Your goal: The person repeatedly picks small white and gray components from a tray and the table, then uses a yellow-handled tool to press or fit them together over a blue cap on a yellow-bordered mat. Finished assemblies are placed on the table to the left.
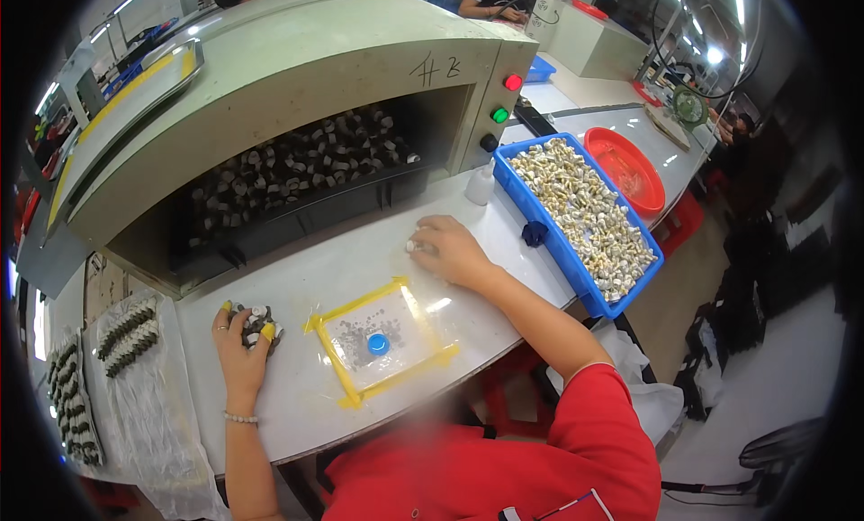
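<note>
My left hand, with yellow covers on its thumb and a finger, curls around a cluster of small grey-and-white pieces on the white table. A beaded bracelet circles that wrist. Farther right, my right hand is low over the tabletop. Its fingers are pinched on a small whitish piece, partly hidden by them. Between the hands and nearer me, yellow tape frames a clear sheet with grey smudges. A round blue cap rests on it.
Behind my hands stands a pale metal box whose opening holds a black tray of dark-and-white pieces. A blue bin of cream pieces, a white bottle and a red basin are right. Plastic sheeting with rows of pieces lies left.
</note>
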A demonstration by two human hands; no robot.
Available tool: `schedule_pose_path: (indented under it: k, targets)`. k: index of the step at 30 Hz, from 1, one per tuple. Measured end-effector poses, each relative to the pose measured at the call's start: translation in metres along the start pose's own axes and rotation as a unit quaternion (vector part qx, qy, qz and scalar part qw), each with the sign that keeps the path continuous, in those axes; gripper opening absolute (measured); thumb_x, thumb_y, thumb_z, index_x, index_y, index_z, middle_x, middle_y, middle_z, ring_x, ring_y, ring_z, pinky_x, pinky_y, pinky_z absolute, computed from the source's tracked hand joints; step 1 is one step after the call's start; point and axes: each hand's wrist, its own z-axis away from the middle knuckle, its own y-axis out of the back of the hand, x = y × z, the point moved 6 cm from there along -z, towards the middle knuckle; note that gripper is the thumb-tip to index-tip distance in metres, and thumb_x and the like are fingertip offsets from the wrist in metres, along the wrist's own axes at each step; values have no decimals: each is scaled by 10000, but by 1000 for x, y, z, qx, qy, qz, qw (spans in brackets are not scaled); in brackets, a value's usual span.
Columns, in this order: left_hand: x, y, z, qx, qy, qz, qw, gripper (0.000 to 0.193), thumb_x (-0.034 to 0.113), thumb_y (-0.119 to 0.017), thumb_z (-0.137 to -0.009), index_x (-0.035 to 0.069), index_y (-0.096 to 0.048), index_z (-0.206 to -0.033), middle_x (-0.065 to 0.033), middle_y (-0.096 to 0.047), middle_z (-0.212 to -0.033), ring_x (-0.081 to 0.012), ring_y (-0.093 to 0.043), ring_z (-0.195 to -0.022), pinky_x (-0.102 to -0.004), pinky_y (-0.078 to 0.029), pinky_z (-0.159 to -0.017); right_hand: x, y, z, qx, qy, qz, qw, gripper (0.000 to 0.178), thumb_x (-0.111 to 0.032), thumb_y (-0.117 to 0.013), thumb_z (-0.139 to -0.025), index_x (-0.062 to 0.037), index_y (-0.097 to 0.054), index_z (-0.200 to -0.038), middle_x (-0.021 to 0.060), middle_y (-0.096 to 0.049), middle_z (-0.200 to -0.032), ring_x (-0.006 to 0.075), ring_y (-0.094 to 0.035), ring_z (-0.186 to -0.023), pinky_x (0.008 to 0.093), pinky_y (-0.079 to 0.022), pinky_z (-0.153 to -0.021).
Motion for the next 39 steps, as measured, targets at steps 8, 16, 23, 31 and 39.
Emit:
schedule_pose_path:
  k: [8, 16, 23, 31, 39]
  targets:
    - [5, -2, 15, -14, 12, 76, 997, 510, 90, -627, -810, 33, -481, -1296, -236, -307, -1439, -338, -352, -1302, -378, -331, -1050, 3, 46, 72, 136, 12, -7, 991, 286, -176, -676, -810, -57, -646, -1068, 137, -582, -1174, 274, -564, -1066, 366, -453, -890]
    - [23, 26, 66, 60, 107, 158, 980, 543, 26, -613, -808, 57, -459, -1329, -197, -293, -1462, -310, -355, -1316, -379, -323, -1053, -5, 59, 117, 22, -107, 3, 994, 242, -70, -685, -759, -38, -637, -994, 65, -595, -987, 198, -598, -834, 299, -471, -718]
    - [37, 36, 75, 20, 53, 14, 998, 461, 18, -649, -727, 21, -555, -1178, -196, -484, -1210, -369, -475, -1146, -402, -416, -947, -26, 45, 109, 87, -100, -20, 991, 191, -8, -665, -708, -6, -651, -898, 122, -613, -833, 258, -590, -742, 328, -484, -672]
    - [43, 13, 61, 25, 11, -61, 998, 316, 1, -653, -716, -11, -610, -1029, -179, -528, -1068, -332, -542, -921, -391, -463, -799, -92, 9, 88, -20, 38, -155, 987, 265, 12, -674, -690, 4, -677, -954, 103, -631, -864, 192, -613, -790, 282, -491, -699]
    - [52, 10, 76, -21, -53, 2, 998, 291, -69, -599, -707, -26, -632, -993, -174, -534, -1044, -338, -536, -929, -400, -463, -815, -116, -15, 64, -25, 135, -50, 989, 227, -53, -717, -700, -35, -687, -924, 74, -631, -843, 228, -610, -771, 324, -504, -659]
